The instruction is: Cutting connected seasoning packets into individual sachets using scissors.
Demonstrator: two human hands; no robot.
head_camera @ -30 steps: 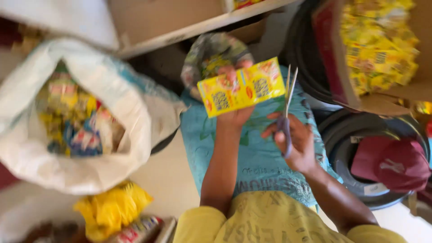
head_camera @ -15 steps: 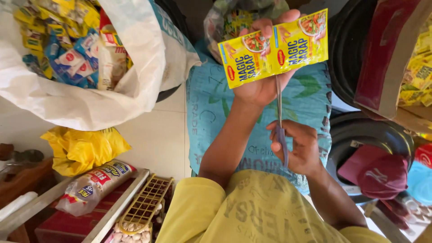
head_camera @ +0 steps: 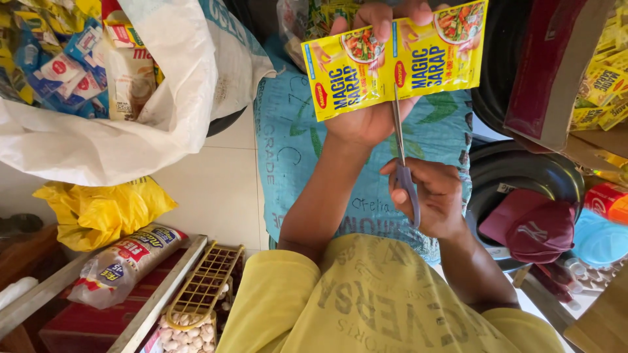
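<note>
So the strip of yellow seasoning sachets was held up in the air above the blue-green woven sack, two packets side by side and not yet separated. The left hand was closed around the strip from behind, fingertips hooked over its top edge. The right hand was gripping the scissors by the handles, blades pointing up right at the seam between the two packets. Looked to me like the cut was only just starting, since the seam seemed whole above the blade tips, though I couldn't tell how far the blades had bitten in. Plenty left to go, judging by more yellow sachets in the cardboard box at the right edge. Around that: a big white plastic bag stuffed with mixed packets at upper left, a crumpled yellow bag on the tiled floor, a maroon cap on a black tub to the right, and a wire basket over garlic bulbs down low. Nothing was actually blocking the scissors, just a cramped spot.
</note>
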